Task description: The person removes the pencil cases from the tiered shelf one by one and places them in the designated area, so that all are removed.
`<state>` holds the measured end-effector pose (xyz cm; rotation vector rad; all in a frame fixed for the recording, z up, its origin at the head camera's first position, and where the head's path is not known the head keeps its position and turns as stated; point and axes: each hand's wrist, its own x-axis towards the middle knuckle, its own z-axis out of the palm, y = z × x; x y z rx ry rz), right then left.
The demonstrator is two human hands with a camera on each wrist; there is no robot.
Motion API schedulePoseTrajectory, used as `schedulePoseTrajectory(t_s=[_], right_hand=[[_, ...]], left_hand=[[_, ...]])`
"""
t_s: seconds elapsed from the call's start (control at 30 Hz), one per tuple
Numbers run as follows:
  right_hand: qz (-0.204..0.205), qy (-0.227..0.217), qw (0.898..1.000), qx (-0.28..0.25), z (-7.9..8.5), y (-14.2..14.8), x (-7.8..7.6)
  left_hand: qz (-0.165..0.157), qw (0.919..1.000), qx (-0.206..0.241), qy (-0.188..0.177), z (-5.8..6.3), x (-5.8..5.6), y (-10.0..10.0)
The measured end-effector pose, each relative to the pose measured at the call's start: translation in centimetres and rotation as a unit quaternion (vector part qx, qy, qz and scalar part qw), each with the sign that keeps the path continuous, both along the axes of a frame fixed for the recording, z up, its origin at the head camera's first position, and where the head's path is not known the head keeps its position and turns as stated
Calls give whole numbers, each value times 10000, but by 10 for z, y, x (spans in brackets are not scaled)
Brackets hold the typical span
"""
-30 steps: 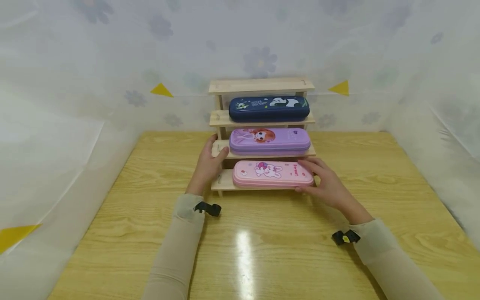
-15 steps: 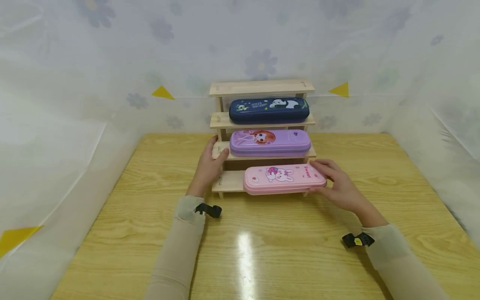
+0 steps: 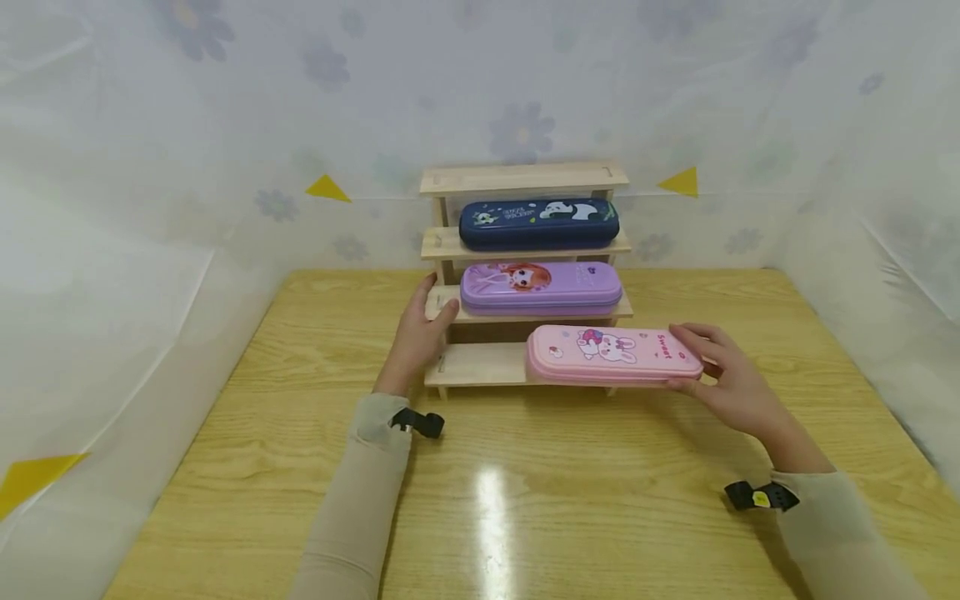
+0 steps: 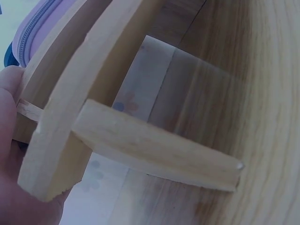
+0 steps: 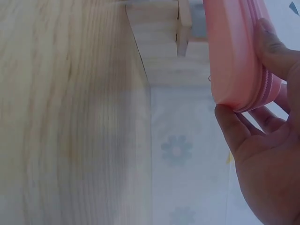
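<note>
My right hand [image 3: 731,383] grips the right end of a pink pencil case [image 3: 611,352] with a bunny print and the word "Sweet". In the right wrist view, thumb and fingers pinch the zippered pencil case around its end. The case overlaps the lowest step of a wooden tiered stand [image 3: 480,364] and juts out past its right end. My left hand [image 3: 416,342] holds the stand's left side, thumb at the front and fingers farther back. A purple pencil case [image 3: 540,287] with a girl print lies on the second step. Above it sits a navy panda pencil case [image 3: 538,223].
The stand's top step [image 3: 523,177] carries nothing. Everything is on a wood-grain table [image 3: 360,517], with floral sheeting [image 3: 420,100] rising behind and at both sides. Yellow triangles [image 3: 327,188] are on the sheeting. Black straps [image 3: 761,497] are around the wrists.
My right hand has slid the pink pencil case rightward along the lowest step, baring the step's left part. The left hand stays on the stand; the other two cases keep their places.
</note>
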<state>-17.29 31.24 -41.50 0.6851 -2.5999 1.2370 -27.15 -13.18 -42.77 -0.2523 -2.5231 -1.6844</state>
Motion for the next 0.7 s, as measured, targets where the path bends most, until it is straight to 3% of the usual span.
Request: schedulePoseTrajectory(t_s=[0.7], right_hand=[[-598,284,9977,-173,1,73,30]], left_hand=[[16,9998,-209,43,2,2,-1]])
